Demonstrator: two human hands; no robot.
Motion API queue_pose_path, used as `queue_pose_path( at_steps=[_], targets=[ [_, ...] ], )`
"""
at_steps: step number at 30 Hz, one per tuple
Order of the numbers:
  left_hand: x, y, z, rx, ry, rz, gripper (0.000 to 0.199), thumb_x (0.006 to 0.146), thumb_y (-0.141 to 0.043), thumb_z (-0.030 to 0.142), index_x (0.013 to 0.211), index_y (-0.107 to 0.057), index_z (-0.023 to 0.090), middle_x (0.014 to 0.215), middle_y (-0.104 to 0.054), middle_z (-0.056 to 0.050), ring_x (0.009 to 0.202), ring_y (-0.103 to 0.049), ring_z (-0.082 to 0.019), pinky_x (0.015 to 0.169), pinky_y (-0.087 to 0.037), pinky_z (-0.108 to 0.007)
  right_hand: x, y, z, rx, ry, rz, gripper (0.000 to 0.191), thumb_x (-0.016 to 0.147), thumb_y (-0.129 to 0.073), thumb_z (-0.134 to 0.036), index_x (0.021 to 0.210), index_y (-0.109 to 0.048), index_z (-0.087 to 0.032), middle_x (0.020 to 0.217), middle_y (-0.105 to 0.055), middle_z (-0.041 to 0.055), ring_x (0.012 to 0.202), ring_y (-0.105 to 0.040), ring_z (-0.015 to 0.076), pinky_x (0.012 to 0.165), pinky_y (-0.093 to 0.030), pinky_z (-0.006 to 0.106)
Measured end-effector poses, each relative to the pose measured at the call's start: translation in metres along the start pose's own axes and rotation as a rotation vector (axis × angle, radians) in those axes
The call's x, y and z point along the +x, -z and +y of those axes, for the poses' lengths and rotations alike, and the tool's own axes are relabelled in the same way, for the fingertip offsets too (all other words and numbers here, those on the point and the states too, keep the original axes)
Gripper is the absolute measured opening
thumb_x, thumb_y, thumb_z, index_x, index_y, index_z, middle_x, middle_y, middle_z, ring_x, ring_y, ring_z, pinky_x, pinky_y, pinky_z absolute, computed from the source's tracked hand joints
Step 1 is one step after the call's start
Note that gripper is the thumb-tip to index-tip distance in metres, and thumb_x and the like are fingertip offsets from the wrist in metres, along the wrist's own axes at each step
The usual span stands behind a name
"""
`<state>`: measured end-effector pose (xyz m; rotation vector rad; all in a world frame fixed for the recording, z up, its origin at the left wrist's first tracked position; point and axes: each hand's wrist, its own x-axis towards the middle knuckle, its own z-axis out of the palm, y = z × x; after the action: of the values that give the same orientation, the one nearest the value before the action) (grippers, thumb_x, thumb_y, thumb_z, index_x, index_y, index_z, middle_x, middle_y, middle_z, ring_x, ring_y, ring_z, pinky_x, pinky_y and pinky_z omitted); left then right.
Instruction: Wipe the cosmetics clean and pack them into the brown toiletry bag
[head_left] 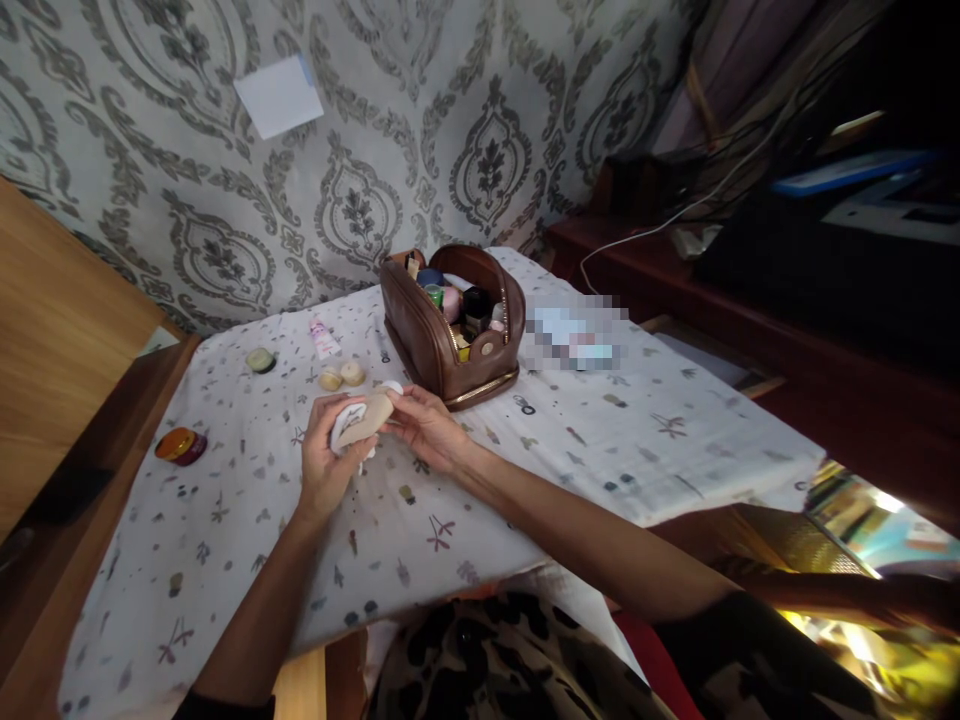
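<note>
My left hand [326,465] is closed around a small beige, flat-sided item [365,418] with a white part that carries dark marking; its exact kind is unclear. The fingertips of my right hand [431,425] pinch its far right end, where a bit of white shows. Both hands are above the cloth, just in front of an unzipped brown toiletry bag [420,345]. Small bottles, jars and tubes fill the bag. Two small round cream-coloured pieces [341,376] lie just beyond my left hand.
A patterned white cloth [465,520] covers the table. On it lie a pink-and-white tube [322,338], a round green item [261,360] and an orange-topped jar [181,446]. Right of the bag is a blurred-out item [577,335]. Wooden furniture borders the left; a dark red shelf [750,350] borders the right.
</note>
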<state>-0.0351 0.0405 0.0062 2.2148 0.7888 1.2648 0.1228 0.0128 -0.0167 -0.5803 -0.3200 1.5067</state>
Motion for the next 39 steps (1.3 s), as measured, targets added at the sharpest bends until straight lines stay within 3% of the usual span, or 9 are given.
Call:
queue_pose_path(
  at_steps=[5, 10, 16, 22, 29, 33, 39],
  targets=[
    [-0.001, 0.001, 0.0, 0.02, -0.046, 0.013, 0.03, 0.081, -0.07, 0.041, 0.105, -0.069, 0.022, 0.1, -0.058, -0.004, 0.099, -0.058, -0.021, 0.086, -0.048, -0.032, 0.001, -0.001, 0.001, -0.087, 0.073, 0.038, 0.051, 0.05, -0.092, -0.034, 0.084, -0.057, -0.019, 0.079, -0.065, -0.003, 0.073, -0.062, 0.0128, 0.062, -0.054, 0.025],
    [-0.002, 0.001, 0.003, -0.016, -0.047, 0.042, 0.022, 0.086, -0.064, 0.036, 0.103, -0.068, 0.021, 0.097, -0.062, -0.003, 0.093, -0.059, -0.019, 0.083, -0.048, -0.03, -0.001, -0.001, -0.001, -0.163, 0.069, 0.022, 0.052, 0.056, -0.09, -0.035, 0.1, -0.065, -0.022, 0.08, -0.063, -0.0038, 0.071, -0.06, 0.0109, 0.057, -0.051, 0.021],
    [-0.001, 0.002, 0.002, -0.054, 0.098, 0.153, 0.021, 0.087, -0.063, 0.037, 0.098, -0.069, 0.02, 0.094, -0.063, -0.002, 0.09, -0.059, -0.017, 0.081, -0.046, -0.026, -0.001, 0.002, 0.002, -0.254, 0.016, 0.045, 0.044, 0.057, -0.088, -0.042, 0.089, -0.069, -0.019, 0.075, -0.06, -0.0034, 0.064, -0.056, 0.0083, 0.046, -0.043, 0.017],
    [0.001, 0.004, -0.008, -0.147, 0.323, 0.385, 0.034, 0.084, -0.065, 0.046, 0.105, -0.068, 0.019, 0.095, -0.066, -0.003, 0.081, -0.059, -0.015, 0.071, -0.046, -0.023, 0.0, 0.0, 0.002, -0.172, -0.09, 0.002, 0.037, 0.059, -0.086, -0.036, 0.079, -0.062, -0.016, 0.072, -0.065, -0.002, 0.053, -0.06, 0.0089, 0.042, -0.043, 0.018],
    [0.005, 0.005, -0.012, -0.094, 0.297, 0.49, 0.035, 0.089, -0.056, 0.048, 0.106, -0.066, 0.019, 0.099, -0.065, -0.004, 0.087, -0.059, -0.015, 0.078, -0.045, -0.023, -0.005, -0.001, -0.002, -0.219, -0.193, -0.154, 0.031, 0.066, -0.084, -0.031, 0.076, -0.059, -0.014, 0.071, -0.068, 0.0014, 0.057, -0.067, 0.0107, 0.046, -0.046, 0.015],
    [0.007, 0.007, -0.015, -0.032, 0.272, 0.54, 0.032, 0.091, -0.054, 0.045, 0.106, -0.064, 0.018, 0.098, -0.064, -0.003, 0.087, -0.058, -0.015, 0.077, -0.045, -0.023, -0.007, 0.0, 0.0, -0.235, -0.243, -0.224, 0.043, 0.058, -0.09, -0.036, 0.077, -0.057, -0.016, 0.074, -0.071, 0.0016, 0.06, -0.07, 0.0125, 0.046, -0.047, 0.014],
    [0.009, 0.015, -0.011, 0.186, 0.175, 0.528, 0.027, 0.092, -0.054, 0.037, 0.107, -0.064, 0.018, 0.101, -0.06, -0.005, 0.097, -0.056, -0.018, 0.09, -0.044, -0.03, -0.009, -0.001, 0.003, -0.235, -0.281, -0.24, 0.054, 0.048, -0.094, -0.04, 0.079, -0.055, -0.016, 0.073, -0.071, 0.0012, 0.063, -0.072, 0.0135, 0.048, -0.05, 0.014]
  ],
)
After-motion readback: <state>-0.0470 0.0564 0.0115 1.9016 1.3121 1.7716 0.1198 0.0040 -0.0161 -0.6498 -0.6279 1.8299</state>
